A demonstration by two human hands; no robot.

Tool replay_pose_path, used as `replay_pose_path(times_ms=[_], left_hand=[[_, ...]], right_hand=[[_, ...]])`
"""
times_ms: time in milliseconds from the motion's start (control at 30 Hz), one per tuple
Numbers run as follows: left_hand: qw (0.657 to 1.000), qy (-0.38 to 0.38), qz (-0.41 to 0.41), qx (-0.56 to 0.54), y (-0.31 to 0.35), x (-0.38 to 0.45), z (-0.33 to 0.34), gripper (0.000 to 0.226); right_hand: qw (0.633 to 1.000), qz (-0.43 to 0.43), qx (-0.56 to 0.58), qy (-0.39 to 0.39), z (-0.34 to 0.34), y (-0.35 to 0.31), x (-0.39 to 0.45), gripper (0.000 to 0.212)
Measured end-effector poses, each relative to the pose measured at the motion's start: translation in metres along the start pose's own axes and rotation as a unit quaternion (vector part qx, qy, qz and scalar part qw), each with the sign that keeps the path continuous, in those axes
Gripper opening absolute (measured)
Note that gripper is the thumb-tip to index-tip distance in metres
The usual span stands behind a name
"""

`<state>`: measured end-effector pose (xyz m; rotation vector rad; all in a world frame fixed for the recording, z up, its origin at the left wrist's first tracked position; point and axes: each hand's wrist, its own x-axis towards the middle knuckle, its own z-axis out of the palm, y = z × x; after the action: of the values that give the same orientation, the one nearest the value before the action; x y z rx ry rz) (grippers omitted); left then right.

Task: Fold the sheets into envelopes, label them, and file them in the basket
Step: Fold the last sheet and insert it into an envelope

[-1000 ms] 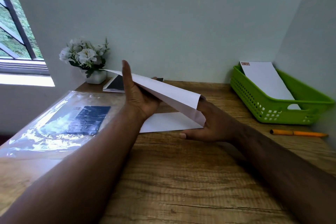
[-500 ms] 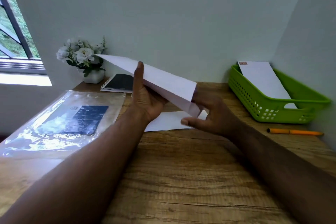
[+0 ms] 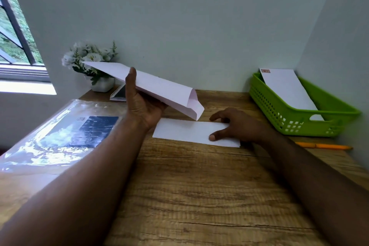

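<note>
Left hand (image 3: 142,104) grips a white envelope (image 3: 159,88) up off the wooden desk (image 3: 199,195), thumb on top, its other fingers hidden underneath. Right hand (image 3: 237,126) rests with spread fingers on a folded sheet (image 3: 187,131) lying flat just below it. Notebook (image 3: 117,94) mostly blocked; the green basket (image 3: 299,118) far right holds one stamped envelope (image 3: 287,88).

Setting: small home-office desk nook. Evidence: wood-grain desk (image 3: 199,195) in corner of pale walls; louvred window (image 3: 14,46) at left; potted white flowers (image 3: 89,60); spiral notebook (image 3: 118,94); green filing basket (image 3: 299,118) w/ stamped envelope (image 3: 287,88); orange pen (image 3: 323,146).
</note>
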<state>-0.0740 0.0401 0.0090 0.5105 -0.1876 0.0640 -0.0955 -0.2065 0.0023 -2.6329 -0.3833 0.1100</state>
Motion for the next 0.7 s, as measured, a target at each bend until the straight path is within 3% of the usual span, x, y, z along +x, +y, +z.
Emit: replay_pose_path(times_ms=[100,200,267,333,400,467,533,633,700], left_hand=[[1.0,-0.016,-0.015,0.006,0.002,0.0,0.0,0.076],[1.0,-0.021,-0.008,0.014,0.003,0.001,-0.001,0.08],[1.0,-0.028,-0.007,0.013,0.004,0.0,-0.001,0.08],[1.0,-0.026,-0.007,0.012,0.004,0.0,-0.002,0.078],[1.0,-0.018,-0.004,0.009,0.005,0.001,-0.003,0.077],[1.0,-0.008,0.0,0.009,0.006,0.003,-0.005,0.07],[1.0,-0.003,0.0,0.016,0.007,0.003,-0.005,0.059],[1.0,0.009,-0.001,0.022,0.007,0.004,-0.005,0.052],[1.0,0.02,-0.001,0.023,0.008,0.004,-0.005,0.049]], right_hand=[[0.984,0.018,0.146,0.101,-0.001,0.01,0.002,0.027],[0.918,0.042,0.311,0.242,-0.008,0.019,0.006,0.027],[0.859,0.048,0.423,0.286,-0.015,0.02,0.007,0.032],[0.78,0.043,0.569,0.256,-0.024,0.015,0.002,0.022],[0.728,0.02,0.667,0.157,-0.031,0.011,-0.007,0.019],[0.739,0.012,0.671,0.058,-0.032,0.006,-0.016,0.023],[0.752,0.033,0.658,0.008,-0.031,0.003,-0.02,0.03],[0.743,0.065,0.666,0.0,-0.03,0.007,-0.02,0.045],[0.738,0.074,0.67,0.008,-0.031,0.011,-0.019,0.043]])
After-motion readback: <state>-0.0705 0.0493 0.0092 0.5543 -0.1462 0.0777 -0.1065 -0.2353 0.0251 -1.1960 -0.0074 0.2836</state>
